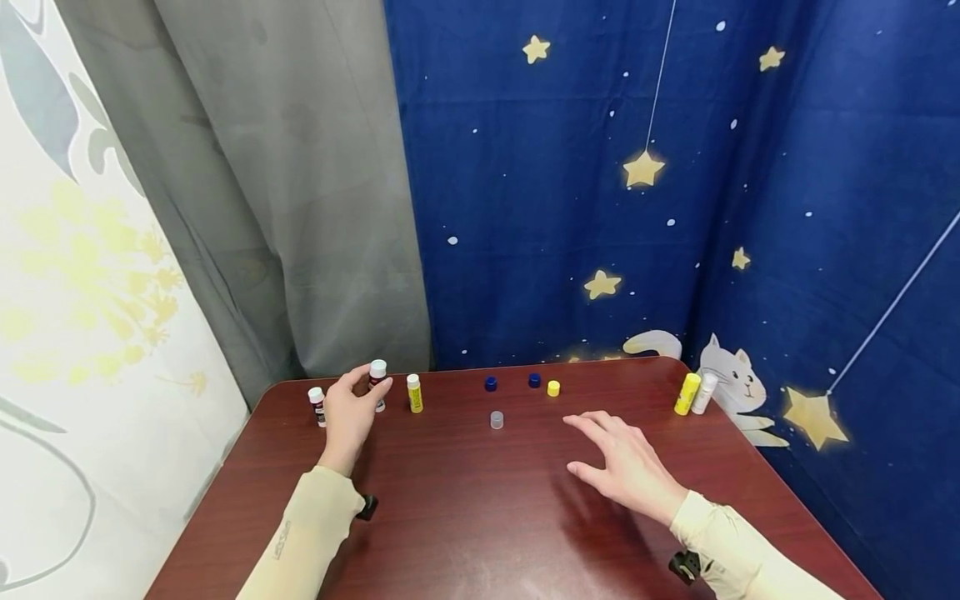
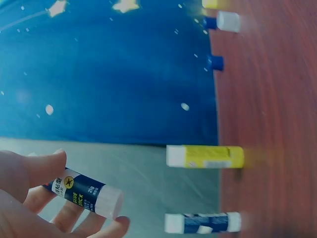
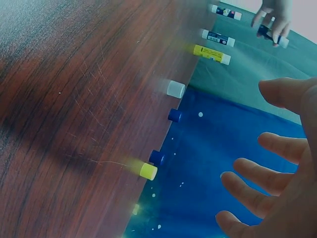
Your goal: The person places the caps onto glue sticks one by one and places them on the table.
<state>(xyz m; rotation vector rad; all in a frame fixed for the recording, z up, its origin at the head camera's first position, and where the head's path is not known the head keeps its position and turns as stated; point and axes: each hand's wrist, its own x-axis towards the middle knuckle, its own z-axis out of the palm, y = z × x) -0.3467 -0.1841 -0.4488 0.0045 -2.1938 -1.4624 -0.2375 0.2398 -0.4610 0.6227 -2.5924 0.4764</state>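
Note:
My left hand (image 1: 349, 422) holds a dark glue stick (image 2: 84, 192) with a white end between thumb and fingers, tilted and raised above the table in the left wrist view. Another dark stick (image 2: 203, 223) stands close by, partly hidden behind the hand and held stick in the head view. To its right stands a yellow stick (image 1: 416, 395) with a white top, and a further dark stick (image 1: 318, 408) is left of the hand. My right hand (image 1: 626, 467) hovers over the table, fingers spread and holding nothing; the yellow cap (image 1: 553, 388) is nearest to it.
Two blue caps (image 1: 491, 383) (image 1: 535, 380) sit near the far edge of the brown table (image 1: 465, 517), with a translucent cap (image 1: 497, 420) closer in. A yellow stick (image 1: 687, 393) and a white stick (image 1: 704, 393) stand at the far right. Curtains hang behind.

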